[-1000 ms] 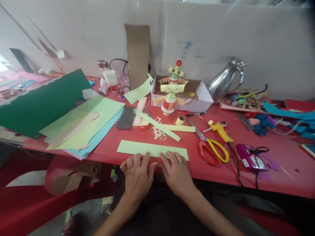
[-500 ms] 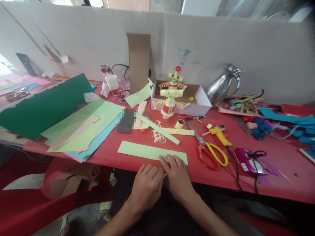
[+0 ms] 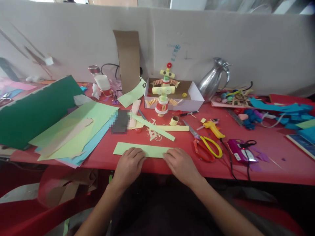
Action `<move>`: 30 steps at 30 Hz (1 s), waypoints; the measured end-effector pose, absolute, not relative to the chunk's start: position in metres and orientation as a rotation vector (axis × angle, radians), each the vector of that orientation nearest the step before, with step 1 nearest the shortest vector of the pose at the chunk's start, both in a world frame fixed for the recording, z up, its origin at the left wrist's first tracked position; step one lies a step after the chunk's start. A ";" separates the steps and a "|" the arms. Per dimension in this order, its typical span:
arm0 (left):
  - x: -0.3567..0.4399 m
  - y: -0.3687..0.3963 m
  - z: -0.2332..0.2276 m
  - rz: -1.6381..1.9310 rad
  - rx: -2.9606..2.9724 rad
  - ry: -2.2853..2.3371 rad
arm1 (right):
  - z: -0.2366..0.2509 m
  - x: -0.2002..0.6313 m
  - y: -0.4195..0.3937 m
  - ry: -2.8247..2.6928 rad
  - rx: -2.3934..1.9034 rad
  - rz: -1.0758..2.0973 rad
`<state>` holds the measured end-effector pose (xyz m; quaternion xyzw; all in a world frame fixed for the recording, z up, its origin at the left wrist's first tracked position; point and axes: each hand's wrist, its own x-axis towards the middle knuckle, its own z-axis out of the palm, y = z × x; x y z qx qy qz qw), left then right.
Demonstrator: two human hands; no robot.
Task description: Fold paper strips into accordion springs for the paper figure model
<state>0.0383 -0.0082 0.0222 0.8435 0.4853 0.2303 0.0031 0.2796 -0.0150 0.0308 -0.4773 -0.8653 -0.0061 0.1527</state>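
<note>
A long light-green paper strip (image 3: 152, 150) lies along the near edge of the red table (image 3: 270, 167). My left hand (image 3: 129, 165) rests with its fingers on the strip's left part. My right hand (image 3: 180, 164) presses on the strip's right end and covers it. Both hands lie flat, fingers a little apart, and grip nothing. Just behind the strip lie thinner green and yellow paper strips (image 3: 157, 126) and small paper cuttings.
Scissors with yellow and red handles (image 3: 205, 144) and a yellow glue gun (image 3: 214, 127) lie to the right. A paper robot figure (image 3: 163, 93) stands by a cardboard box (image 3: 194, 98). Stacked coloured sheets (image 3: 71, 131) fill the left. A metal jug (image 3: 213, 78) stands behind.
My left hand has moved left and forward onto the strip, away from my right hand. My right hand now covers the strip's right end. The view has shifted slightly right.
</note>
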 end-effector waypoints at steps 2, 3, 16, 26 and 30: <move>0.033 -0.002 0.024 0.666 2.686 1.491 | 0.030 0.280 -0.013 -2.504 -1.360 -0.054; 0.030 0.002 0.025 0.633 2.694 1.491 | 0.030 0.281 -0.012 -2.496 -1.371 -0.058; 0.005 0.056 0.054 -0.001 2.506 1.782 | 0.040 0.283 0.021 -2.406 -1.866 0.051; 0.012 0.050 0.053 -0.033 2.385 1.919 | 0.034 0.279 0.018 -2.391 -1.915 0.034; 0.014 0.047 0.050 0.022 2.330 1.981 | 0.029 0.277 0.018 -2.394 -1.930 -0.041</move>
